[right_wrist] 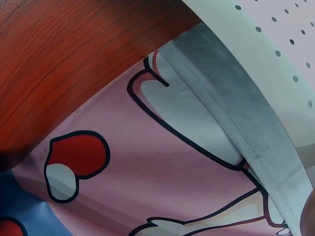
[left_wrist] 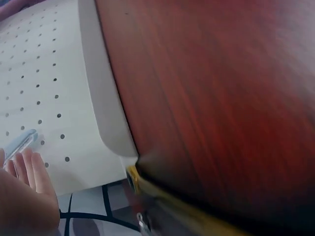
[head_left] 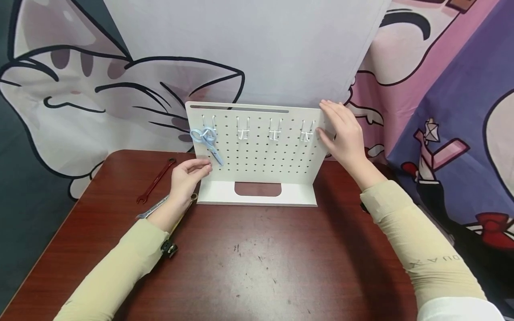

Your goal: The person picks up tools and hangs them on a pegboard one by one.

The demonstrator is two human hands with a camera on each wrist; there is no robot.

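A white pegboard stands upright on its flat base on the table. Light-blue scissors hang with their handles at the leftmost hook, blades pointing down. Beside the board's lower left edge is my left hand, its fingertips close to the scissors' blade. In the left wrist view those fingers lie in front of the board, nearly straight. My right hand rests on the upper right corner, fingers extended along the top edge and thumb against the front. Only a sliver of it shows in the right wrist view.
Further white hooks line the board's upper rows. On the table's left lie a red wrench, a silver wrench and a yellow-coloured tool, the last two partly hidden by my left arm. Cartoon-printed fabric hangs behind the table.
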